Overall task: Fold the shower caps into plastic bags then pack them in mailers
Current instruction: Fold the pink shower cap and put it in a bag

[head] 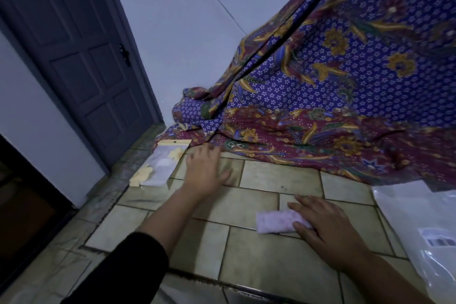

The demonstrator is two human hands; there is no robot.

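Folded shower cap (278, 221): pale pink, lying flat on the tiled floor (278, 175), right of centre. Long axis is running roughly left to right, the right end tilting slightly toward the batik cloth. Its right end is sitting under the right hand (328, 227).

Right hand: palm down, fingers spread, pressing flat on the cap's right end, not curled around it; thumb is lying along the cap's near edge.

Left hand (206, 173): stretched forward, palm down, fingers loosely apart, holding nothing. Motion blur makes it unclear whether it is touching the tiles. It is lying just right of the plastic bag (160, 168), a clear bag with a pale yellow header strip, its long axis pointing away toward the wall.

White mailer (414, 219): lying at the right edge, well apart from the cap, barcode label showing.

Batik cloth (345, 106): draping down behind, its hem resting on the tiles beyond both hands.

Bare tiles are lying open between the two hands and between cap and mailer. Dark door (81, 52) at left rear.
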